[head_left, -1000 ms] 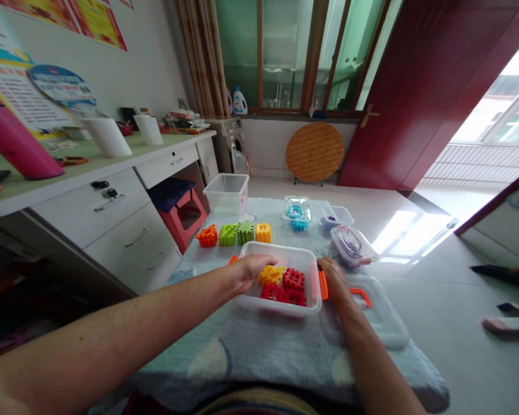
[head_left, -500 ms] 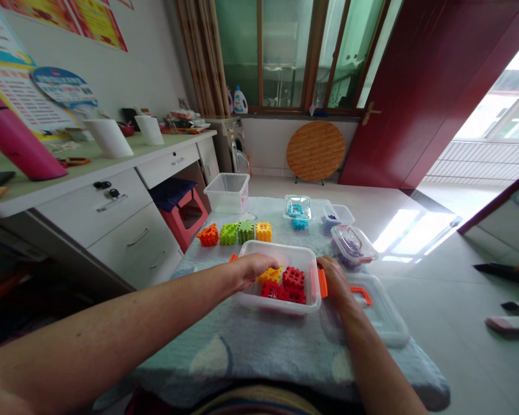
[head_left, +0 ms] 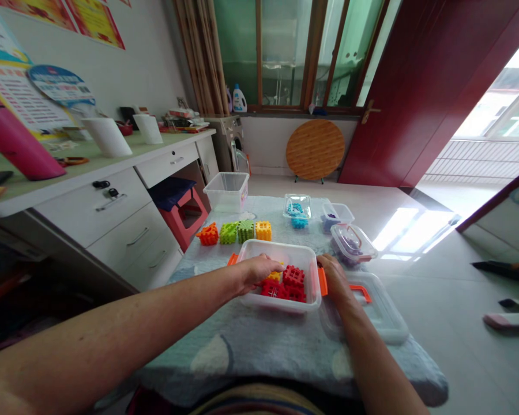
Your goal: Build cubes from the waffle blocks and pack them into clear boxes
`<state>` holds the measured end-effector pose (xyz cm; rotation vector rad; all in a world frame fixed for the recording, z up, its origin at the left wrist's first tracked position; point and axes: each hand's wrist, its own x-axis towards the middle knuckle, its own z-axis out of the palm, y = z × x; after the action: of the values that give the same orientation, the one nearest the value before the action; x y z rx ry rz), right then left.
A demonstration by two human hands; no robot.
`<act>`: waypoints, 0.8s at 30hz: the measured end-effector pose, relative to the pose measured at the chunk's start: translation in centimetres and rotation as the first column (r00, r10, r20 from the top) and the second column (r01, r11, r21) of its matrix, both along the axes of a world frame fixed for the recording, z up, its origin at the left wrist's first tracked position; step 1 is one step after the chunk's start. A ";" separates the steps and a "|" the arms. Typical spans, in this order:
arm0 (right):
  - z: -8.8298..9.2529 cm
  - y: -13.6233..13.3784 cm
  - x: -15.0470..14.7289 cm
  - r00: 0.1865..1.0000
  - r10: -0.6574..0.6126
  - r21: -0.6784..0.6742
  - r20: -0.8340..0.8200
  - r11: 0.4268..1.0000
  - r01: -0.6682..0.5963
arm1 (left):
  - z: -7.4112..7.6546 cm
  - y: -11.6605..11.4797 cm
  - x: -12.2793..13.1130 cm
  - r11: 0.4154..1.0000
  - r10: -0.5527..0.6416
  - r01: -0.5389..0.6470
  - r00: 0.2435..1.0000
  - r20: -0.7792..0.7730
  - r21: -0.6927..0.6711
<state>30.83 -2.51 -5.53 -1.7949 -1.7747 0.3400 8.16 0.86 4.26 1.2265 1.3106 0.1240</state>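
Note:
A clear plastic box with orange side handles stands in front of me. Several red toothed building blocks lie inside it. My left hand reaches in over the left wall, its thumb across a yellow toothed block; the fingers curl down around the block and are partly hidden. At the box's right side, my right hand is closed by the rim and the orange handle. A clear lid with an orange handle lies under my right forearm.
Behind the box stand orange, lime, green and yellow block stacks. Farther back are a clear bin, a container with blue pieces and containers with purple pieces. A white desk borders the left.
My left hand has shifted slightly to the right inside the box and covers more of the yellow block. The right hand stays at the box's right side.

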 end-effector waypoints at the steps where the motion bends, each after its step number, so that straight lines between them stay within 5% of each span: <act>1: 0.0 0.0 0.0 1.000 -0.002 0.000 0.004 1.000 0.002 | 0.0 -0.1 0.0 1.000 0.020 -0.020 1.000 -0.012 -0.016; 10: 0.3 -0.1 -0.3 1.000 -0.023 0.026 0.000 0.999 0.023 | -0.7 0.1 -0.8 0.995 0.089 -0.089 0.996 0.006 -0.054; 24: 0.5 0.0 -0.5 0.999 -0.025 0.011 0.034 1.000 0.024 | -1.5 0.6 -0.7 0.998 0.030 -0.028 0.999 0.043 -0.053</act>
<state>30.31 -2.50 -4.98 -1.8235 -1.7729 0.2920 7.42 1.44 2.76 1.1547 1.2859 0.1359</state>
